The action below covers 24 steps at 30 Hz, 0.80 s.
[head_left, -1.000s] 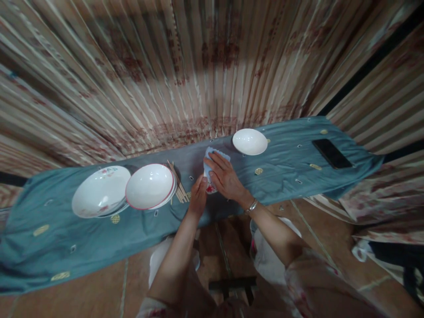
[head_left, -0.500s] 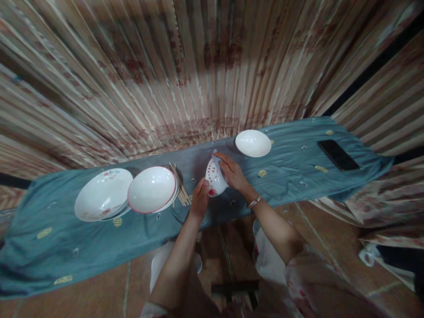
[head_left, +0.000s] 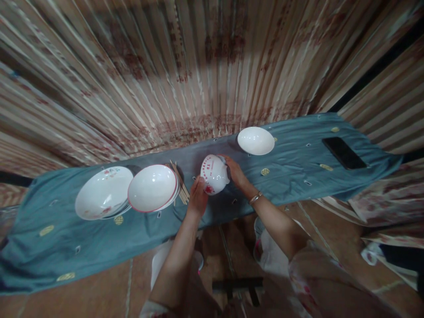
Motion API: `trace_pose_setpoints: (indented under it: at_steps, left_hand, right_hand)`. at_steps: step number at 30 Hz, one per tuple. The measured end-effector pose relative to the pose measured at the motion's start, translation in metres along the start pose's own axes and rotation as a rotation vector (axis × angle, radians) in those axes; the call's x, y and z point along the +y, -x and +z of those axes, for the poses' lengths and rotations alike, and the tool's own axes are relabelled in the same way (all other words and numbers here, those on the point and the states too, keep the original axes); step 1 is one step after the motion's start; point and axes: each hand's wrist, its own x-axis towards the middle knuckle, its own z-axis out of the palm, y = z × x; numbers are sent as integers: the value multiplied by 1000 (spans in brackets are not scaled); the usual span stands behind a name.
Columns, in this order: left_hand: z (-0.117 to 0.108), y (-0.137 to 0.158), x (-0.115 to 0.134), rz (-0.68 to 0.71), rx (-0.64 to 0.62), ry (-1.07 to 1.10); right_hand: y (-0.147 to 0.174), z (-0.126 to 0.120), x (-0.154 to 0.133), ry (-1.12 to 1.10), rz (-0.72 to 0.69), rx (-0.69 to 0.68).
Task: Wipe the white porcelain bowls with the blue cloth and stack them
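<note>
A small white ceramic bowl with red markings (head_left: 214, 174) is tipped on its side above the teal patterned cloth (head_left: 291, 168), its underside toward the camera, so what it holds cannot be seen. The left hand (head_left: 198, 198) clasps its near rim with fingers closed on it; the right hand (head_left: 236, 171) grips its far side. The white bowl (head_left: 255, 140) behind, the red-rimmed bowl (head_left: 152, 187) and the flower-printed plate (head_left: 103, 192) all show bare white insides.

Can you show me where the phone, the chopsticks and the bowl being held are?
phone (head_left: 344, 153), head view, middle of its dark screen
chopsticks (head_left: 180, 187), head view, middle of the bundle
held bowl (head_left: 213, 173), head view, its outer side
</note>
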Motion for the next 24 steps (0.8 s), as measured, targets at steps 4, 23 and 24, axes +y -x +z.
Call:
trace_pose_setpoints:
  at_steps: [4, 23, 24]
  left_hand:
    - [7, 2, 8, -48, 102, 144]
    - [14, -4, 29, -220, 319, 366]
    - [14, -4, 29, -212, 312, 359]
  right_hand:
    - [3, 0, 8, 47, -23, -20]
    - [48, 26, 6, 125, -116, 103]
    - [52, 28, 5, 134, -125, 98]
